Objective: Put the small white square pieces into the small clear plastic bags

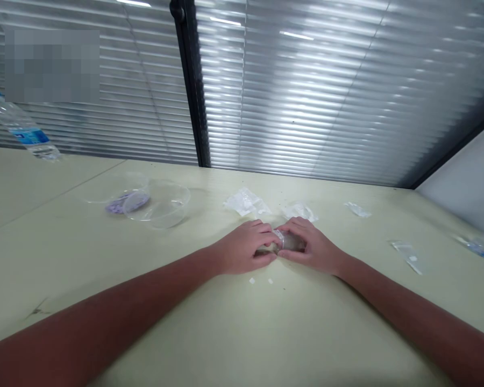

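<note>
Both hands meet over the middle of the table, their fingertips almost touching. Between them is a small clear container with a brownish tint (292, 242), which seems to lie on its side. My left hand (242, 248) is curled round its left end, fingers over the top and thumb below. The other end sits in the grip of my right hand (317, 244), thumb along the near side. The fingers hide much of the container, so its exact kind is unclear. Two tiny white squares (252, 280) lie on the table just in front of the hands.
Crumpled clear wrappers (246, 201) lie behind the hands. To the left are clear plastic bowls (169, 207) and a purple mass (127, 202). A small clear bag (407, 257) lies right. A water bottle (30, 134) stands far left, near the blinds (298, 97).
</note>
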`<state>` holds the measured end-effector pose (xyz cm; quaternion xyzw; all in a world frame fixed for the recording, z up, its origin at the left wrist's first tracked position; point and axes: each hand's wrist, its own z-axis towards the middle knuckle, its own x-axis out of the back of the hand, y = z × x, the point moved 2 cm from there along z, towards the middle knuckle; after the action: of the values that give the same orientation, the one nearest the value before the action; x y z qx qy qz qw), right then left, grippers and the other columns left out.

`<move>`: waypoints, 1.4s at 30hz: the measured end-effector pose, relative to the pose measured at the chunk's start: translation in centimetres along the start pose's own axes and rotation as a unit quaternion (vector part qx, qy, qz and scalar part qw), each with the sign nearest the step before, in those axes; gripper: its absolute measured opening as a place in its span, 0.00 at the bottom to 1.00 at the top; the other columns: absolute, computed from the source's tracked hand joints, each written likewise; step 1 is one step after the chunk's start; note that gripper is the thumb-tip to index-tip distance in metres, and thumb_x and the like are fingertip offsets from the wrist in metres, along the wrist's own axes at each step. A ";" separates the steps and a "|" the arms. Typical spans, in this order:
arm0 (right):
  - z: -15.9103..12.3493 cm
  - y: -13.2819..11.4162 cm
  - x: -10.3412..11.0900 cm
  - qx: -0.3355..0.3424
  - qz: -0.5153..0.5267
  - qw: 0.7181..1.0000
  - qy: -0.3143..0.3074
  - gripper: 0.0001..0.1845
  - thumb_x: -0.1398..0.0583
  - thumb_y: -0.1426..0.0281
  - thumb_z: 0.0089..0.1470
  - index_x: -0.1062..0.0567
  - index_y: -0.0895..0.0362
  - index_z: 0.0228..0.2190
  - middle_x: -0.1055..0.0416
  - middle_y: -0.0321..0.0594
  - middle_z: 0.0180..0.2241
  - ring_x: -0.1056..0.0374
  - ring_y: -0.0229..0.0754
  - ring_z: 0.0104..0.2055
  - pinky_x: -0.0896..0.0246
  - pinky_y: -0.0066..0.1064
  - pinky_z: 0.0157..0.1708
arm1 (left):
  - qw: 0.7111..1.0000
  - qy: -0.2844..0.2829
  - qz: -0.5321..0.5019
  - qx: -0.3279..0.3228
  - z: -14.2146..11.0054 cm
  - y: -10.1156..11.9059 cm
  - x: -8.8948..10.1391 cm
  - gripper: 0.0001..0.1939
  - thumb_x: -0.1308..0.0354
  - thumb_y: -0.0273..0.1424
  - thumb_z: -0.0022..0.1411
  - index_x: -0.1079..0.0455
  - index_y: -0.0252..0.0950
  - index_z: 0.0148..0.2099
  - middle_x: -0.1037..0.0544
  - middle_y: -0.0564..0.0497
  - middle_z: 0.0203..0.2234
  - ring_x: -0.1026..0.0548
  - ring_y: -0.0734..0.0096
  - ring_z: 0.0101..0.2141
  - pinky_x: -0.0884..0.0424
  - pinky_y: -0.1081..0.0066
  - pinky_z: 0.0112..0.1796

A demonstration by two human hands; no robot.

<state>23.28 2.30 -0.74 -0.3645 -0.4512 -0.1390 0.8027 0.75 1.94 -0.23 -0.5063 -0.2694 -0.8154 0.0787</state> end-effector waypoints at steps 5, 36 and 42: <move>0.0 0.1 -0.1 0.001 0.008 1.000 0.003 0.19 0.33 0.57 0.61 0.26 0.48 0.51 0.27 0.42 0.42 0.33 0.50 0.46 0.37 0.46 0.50 | 1.000 -0.007 -0.004 0.009 0.0 0.0 0.1 0.09 0.41 0.31 0.69 0.25 0.41 0.50 0.23 0.48 0.39 0.27 0.62 0.42 0.35 0.64 0.46; 0.1 0.2 -0.3 0.004 0.021 1.000 0.021 0.19 0.31 0.59 0.58 0.24 0.51 0.48 0.28 0.41 0.41 0.32 0.48 0.46 0.36 0.40 0.47 | 1.000 -0.004 -0.010 0.015 -0.1 -0.1 0.1 0.10 0.39 0.31 0.68 0.26 0.40 0.51 0.24 0.50 0.39 0.28 0.64 0.41 0.36 0.64 0.47; 0.1 0.3 -0.3 0.010 0.019 0.999 0.024 0.18 0.32 0.58 0.59 0.24 0.51 0.48 0.27 0.42 0.41 0.32 0.49 0.45 0.37 0.41 0.48 | 1.000 -0.002 -0.012 0.016 -0.1 0.0 0.1 0.09 0.40 0.30 0.68 0.26 0.41 0.51 0.24 0.50 0.38 0.28 0.64 0.41 0.36 0.64 0.47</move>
<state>23.15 2.54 -1.09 -0.3612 -0.4258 -0.1280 0.8197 0.58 1.94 -0.16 -0.5031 -0.2886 -0.8110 0.0764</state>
